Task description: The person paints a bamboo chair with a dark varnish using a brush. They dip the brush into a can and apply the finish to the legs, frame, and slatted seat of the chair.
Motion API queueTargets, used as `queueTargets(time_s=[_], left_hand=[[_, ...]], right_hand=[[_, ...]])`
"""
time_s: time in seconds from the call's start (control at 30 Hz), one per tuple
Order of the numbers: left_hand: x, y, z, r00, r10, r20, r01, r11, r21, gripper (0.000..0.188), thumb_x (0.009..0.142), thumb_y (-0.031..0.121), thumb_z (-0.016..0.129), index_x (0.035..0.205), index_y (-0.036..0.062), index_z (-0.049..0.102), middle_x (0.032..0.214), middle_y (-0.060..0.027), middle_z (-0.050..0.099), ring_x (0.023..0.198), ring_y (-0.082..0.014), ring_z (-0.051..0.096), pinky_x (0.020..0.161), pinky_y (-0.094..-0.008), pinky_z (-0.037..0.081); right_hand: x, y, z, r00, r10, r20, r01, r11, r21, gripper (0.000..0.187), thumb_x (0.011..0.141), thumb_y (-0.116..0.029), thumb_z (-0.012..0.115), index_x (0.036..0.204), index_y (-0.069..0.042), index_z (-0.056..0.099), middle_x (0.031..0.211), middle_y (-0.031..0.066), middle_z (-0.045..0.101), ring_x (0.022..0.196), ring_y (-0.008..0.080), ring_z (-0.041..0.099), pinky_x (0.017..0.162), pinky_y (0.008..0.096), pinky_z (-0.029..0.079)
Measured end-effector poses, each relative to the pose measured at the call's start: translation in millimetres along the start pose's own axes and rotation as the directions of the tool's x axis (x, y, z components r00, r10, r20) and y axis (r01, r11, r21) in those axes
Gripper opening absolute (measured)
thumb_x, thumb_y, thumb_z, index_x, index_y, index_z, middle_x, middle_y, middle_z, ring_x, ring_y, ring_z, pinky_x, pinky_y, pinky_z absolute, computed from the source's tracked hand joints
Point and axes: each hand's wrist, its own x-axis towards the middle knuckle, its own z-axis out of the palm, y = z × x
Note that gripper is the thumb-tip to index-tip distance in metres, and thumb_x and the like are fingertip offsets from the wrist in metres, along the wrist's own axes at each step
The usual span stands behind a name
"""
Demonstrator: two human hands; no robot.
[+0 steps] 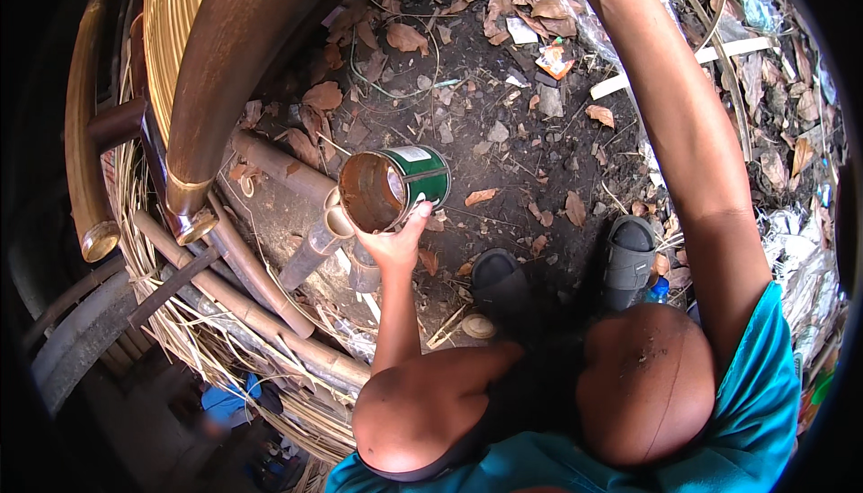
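Observation:
My left hand [397,246] is closed around the lower side of an open-topped tin can [438,176]. Green paint with a pale label covers the can's outside, while its inner wall is brown and rusty-looking. The can is tilted, its mouth facing left, and a whitish patch shows inside. Just under it are cut bamboo stubs [315,248]. My right arm [688,124] stretches up and out past the top edge, so that hand is out of sight.
Bamboo furniture [247,53] with thick curved poles fills the upper left. Bamboo poles [243,309] and split strips lie at lower left, near blue clothing [229,400]. Dry leaves [407,37] and plastic litter [760,12] cover the dirt. Dark sandals [629,264] are below my knees.

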Motion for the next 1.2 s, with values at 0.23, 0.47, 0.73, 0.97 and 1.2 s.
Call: queueTargets(time_s=[0.23, 0.47, 0.73, 0.97, 1.2], left_hand=[[3.9, 5.6, 8.5, 0.998, 0.060, 0.015, -0.060, 0.998, 0.031, 0.099, 0.068, 0.005, 0.088, 0.149, -0.0030, 0.031, 0.141, -0.0186, 0.049, 0.126, -0.0281, 0.054, 0.109, -0.0410, 0.045], [11.4, 10.3, 40.1, 0.993, 0.000, 0.118, 0.007, 0.998, -0.058, 0.109, 0.066, -0.004, 0.089, 0.151, -0.0003, 0.021, 0.135, -0.0189, 0.051, 0.122, -0.0269, 0.057, 0.104, -0.0401, 0.051], [-4.9, 13.2, 47.5, 0.979, 0.067, 0.194, -0.144, 0.897, 0.417, 0.117, 0.060, 0.026, 0.097, 0.150, -0.0022, 0.026, 0.134, -0.0244, 0.055, 0.120, -0.0320, 0.059, 0.103, -0.0414, 0.048], [-14.4, 17.2, 50.9, 0.963, 0.101, 0.249, -0.202, 0.883, 0.424, 0.119, 0.056, 0.028, 0.095, 0.150, 0.0004, 0.029, 0.141, -0.0276, 0.046, 0.130, -0.0439, 0.048, 0.109, -0.0490, 0.041], [-19.6, 7.5, 47.4, 0.970, 0.095, 0.222, -0.191, 0.865, 0.465, 0.120, 0.060, 0.033, 0.095, 0.152, 0.0013, 0.026, 0.139, -0.0267, 0.049, 0.125, -0.0390, 0.056, 0.103, -0.0453, 0.048]], right_hand=[[-14.9, 33.6, -32.0, 0.920, 0.384, -0.076, -0.387, 0.921, -0.037, 0.053, 0.092, -0.050, 0.062, 0.128, -0.010, 0.062, 0.120, 0.0166, 0.065, 0.109, 0.0227, 0.061, 0.096, 0.0338, 0.045], [-76.7, -55.1, -104.1, 0.829, 0.098, 0.550, -0.317, 0.893, 0.319, 0.034, 0.096, -0.035, 0.065, 0.111, -0.005, 0.070, 0.087, 0.0025, 0.069, 0.076, 0.0063, 0.062, 0.062, 0.0242, 0.049], [-141.7, -129.6, -98.6, 0.532, -0.103, 0.840, 0.075, 0.994, 0.074, 0.022, 0.083, -0.021, 0.073, 0.090, -0.001, 0.073, 0.077, 0.0182, 0.072, 0.075, 0.0336, 0.073, 0.071, 0.0407, 0.057], [-190.7, -119.1, -86.1, 0.399, -0.080, 0.914, 0.389, 0.917, -0.090, 0.021, 0.084, -0.023, 0.072, 0.084, -0.002, 0.073, 0.072, 0.0229, 0.068, 0.072, 0.0411, 0.069, 0.070, 0.0469, 0.057], [-160.4, -140.2, -102.7, 0.458, -0.123, 0.880, 0.046, 0.992, 0.114, 0.022, 0.085, -0.024, 0.072, 0.096, -0.005, 0.074, 0.078, 0.0196, 0.071, 0.076, 0.0384, 0.071, 0.072, 0.0452, 0.057]])
